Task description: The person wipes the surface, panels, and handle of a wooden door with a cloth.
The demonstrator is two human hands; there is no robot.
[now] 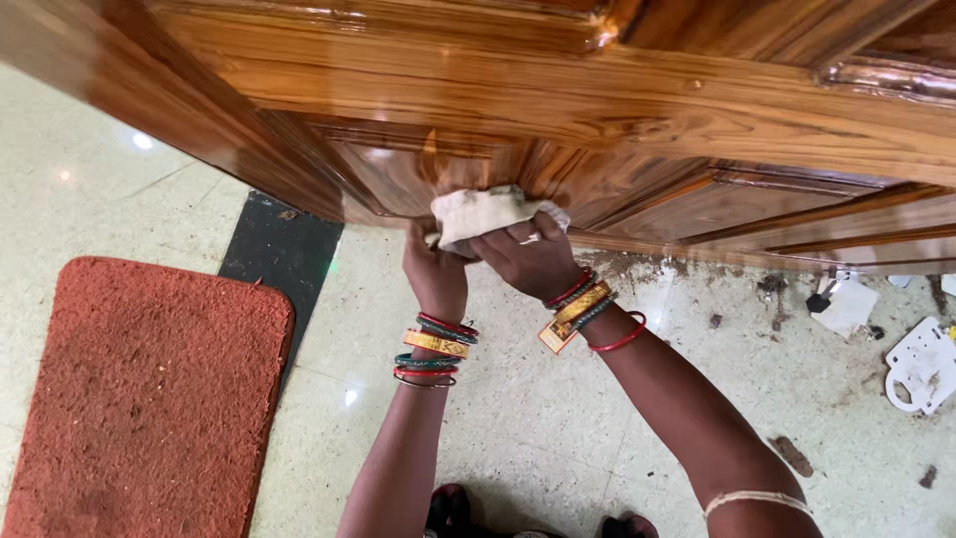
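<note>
A glossy wooden door (617,110) with raised panels fills the top of the view. Below it lies a pale tiled floor (538,418), shiny with small spots of reflected light at the upper left. A reddish-brown doormat (139,399) lies at the left, beside a dark strip (284,249). Dirt and white scraps (921,364) litter the floor's right edge.

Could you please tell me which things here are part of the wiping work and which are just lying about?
In use: white cloth, left hand, right hand, wooden door.
Lying about: red doormat, white scraps, floor debris.
</note>
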